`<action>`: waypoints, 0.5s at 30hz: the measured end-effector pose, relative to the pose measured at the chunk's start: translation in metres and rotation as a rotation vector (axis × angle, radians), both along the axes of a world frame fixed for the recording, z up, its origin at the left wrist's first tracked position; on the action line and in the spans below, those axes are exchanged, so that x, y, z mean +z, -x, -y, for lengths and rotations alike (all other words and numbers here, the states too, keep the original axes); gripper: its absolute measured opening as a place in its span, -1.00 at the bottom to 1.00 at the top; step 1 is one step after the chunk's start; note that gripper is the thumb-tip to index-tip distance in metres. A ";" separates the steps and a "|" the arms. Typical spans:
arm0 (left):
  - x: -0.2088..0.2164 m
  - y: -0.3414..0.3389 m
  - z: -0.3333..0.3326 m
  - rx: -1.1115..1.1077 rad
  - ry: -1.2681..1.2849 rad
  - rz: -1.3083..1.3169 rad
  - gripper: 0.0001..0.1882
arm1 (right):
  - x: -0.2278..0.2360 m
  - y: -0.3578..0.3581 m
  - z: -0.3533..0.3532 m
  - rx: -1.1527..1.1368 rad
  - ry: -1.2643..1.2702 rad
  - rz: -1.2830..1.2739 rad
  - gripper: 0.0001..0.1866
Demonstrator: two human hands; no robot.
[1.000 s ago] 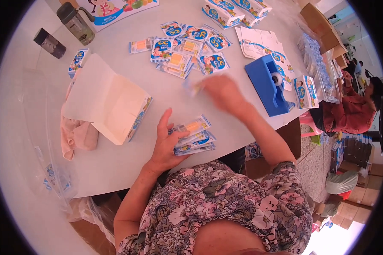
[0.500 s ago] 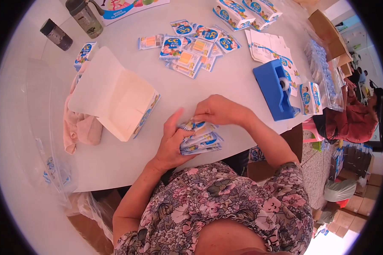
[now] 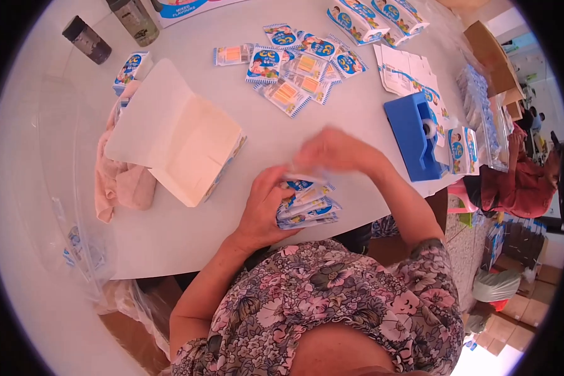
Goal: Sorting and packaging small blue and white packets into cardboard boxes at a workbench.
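Observation:
My left hand (image 3: 264, 207) is closed around a stack of small blue-and-white candy packets (image 3: 307, 210) at the table's near edge. Its thumb lies along the top of the stack. Just above the stack, my right hand (image 3: 332, 151) is smeared by motion, so its fingers cannot be made out. A blurred packet (image 3: 312, 175) shows between the right hand and the stack; whether the right hand grips it is unclear. Farther back, a loose pile of the same packets (image 3: 297, 72) lies on the table. An open white cardboard box (image 3: 191, 150) stands left of my hands.
At right are a blue tape dispenser (image 3: 410, 141), flat printed cartons (image 3: 407, 69) and a small printed box (image 3: 463, 150). Finished-looking boxes (image 3: 357, 19) stand at the back. On the left are a pink cloth (image 3: 128, 188) and dark bottles (image 3: 86, 39). A person in red (image 3: 514, 175) sits beyond.
My right hand has lifted off the stack and moved up and slightly right, now blurred. My left hand still holds the stack. The whole view has shifted slightly.

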State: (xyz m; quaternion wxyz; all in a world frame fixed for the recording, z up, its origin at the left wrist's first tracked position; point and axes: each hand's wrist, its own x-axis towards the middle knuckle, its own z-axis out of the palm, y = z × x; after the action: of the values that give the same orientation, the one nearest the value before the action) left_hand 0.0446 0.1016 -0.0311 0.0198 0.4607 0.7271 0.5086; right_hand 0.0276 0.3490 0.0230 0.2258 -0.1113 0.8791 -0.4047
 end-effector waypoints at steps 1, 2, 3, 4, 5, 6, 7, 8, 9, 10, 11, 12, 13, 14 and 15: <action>0.000 -0.002 0.003 -0.002 0.005 0.002 -0.18 | -0.006 0.009 0.003 -0.002 0.005 0.002 -0.82; 0.002 -0.003 0.001 -0.012 0.075 0.018 -0.20 | -0.013 0.028 0.000 -0.168 -0.162 -0.438 -0.80; 0.005 -0.004 -0.001 -0.014 0.146 0.032 -0.21 | -0.021 0.045 -0.002 -0.326 -0.330 -0.878 -0.78; 0.004 -0.003 -0.003 -0.015 0.147 0.024 -0.21 | -0.034 0.057 -0.003 -0.329 -0.329 -0.885 -0.78; 0.003 -0.003 -0.004 0.002 0.118 0.031 -0.21 | -0.041 0.066 0.002 -0.314 -0.451 -0.959 -0.78; 0.002 -0.003 -0.005 0.017 0.088 0.037 -0.21 | -0.047 0.070 0.004 -0.299 -0.577 -1.030 -0.76; 0.003 -0.002 -0.005 0.012 0.089 0.032 -0.21 | -0.050 0.066 -0.001 -0.306 -0.579 -1.033 -0.76; 0.002 -0.002 -0.001 0.025 0.099 0.033 -0.19 | -0.040 0.057 0.005 -0.205 -0.646 -0.839 -0.75; 0.001 -0.002 0.000 0.031 0.102 0.033 -0.16 | -0.028 0.045 0.007 -0.108 -0.716 -0.642 -0.72; 0.005 -0.002 0.000 0.044 0.102 0.035 -0.16 | -0.014 0.034 0.007 -0.095 -0.712 -0.645 -0.72; 0.014 -0.002 -0.002 0.110 0.106 -0.059 -0.14 | 0.003 0.018 0.003 0.066 -0.397 -0.384 -0.76; 0.019 -0.003 -0.003 0.175 0.115 -0.156 -0.11 | 0.011 0.010 0.001 0.216 -0.078 -0.120 -0.79; 0.015 -0.005 -0.001 0.181 0.117 -0.157 -0.11 | 0.010 0.015 -0.001 0.222 -0.077 -0.121 -0.79; 0.008 -0.004 0.003 0.059 0.156 -0.083 -0.11 | 0.010 0.026 -0.003 0.160 -0.010 -0.103 -0.80; 0.002 -0.002 0.005 -0.062 0.193 -0.011 -0.12 | 0.009 0.042 -0.006 0.099 0.055 -0.086 -0.80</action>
State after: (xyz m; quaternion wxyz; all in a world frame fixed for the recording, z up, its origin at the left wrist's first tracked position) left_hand 0.0468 0.0963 -0.0292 0.0761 0.4818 0.7582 0.4327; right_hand -0.0146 0.3553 0.0316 0.2042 -0.1781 0.8701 -0.4117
